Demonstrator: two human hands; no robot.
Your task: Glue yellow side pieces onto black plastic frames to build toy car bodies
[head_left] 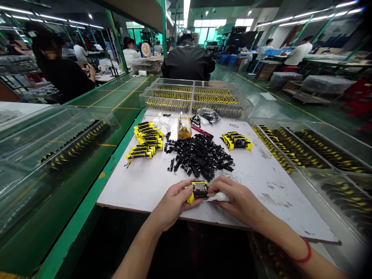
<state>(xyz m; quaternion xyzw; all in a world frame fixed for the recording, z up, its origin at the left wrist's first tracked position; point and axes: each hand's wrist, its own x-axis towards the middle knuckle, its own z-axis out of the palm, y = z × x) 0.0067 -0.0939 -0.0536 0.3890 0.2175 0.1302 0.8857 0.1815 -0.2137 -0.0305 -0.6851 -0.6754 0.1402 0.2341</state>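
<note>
Head view: left hand (173, 203), fingers curled, grips yellow-black casing (199, 190); right hand (238, 200), fingers pinching white tube (218, 197) beside casing, over white board (139, 190).

Lighting: bright ceiling strip lights (308, 17) at 1 and 11 o'clock, daylight windows (206, 29) at 12. Glare on plastic trays (55, 143). Fisheye bending at edges; soft shadows.

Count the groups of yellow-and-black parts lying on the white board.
2. A larger stacked group lies left of the loose black pieces, and a smaller group lies right of them. The part between the left hand and right hand isn't counted.
</note>
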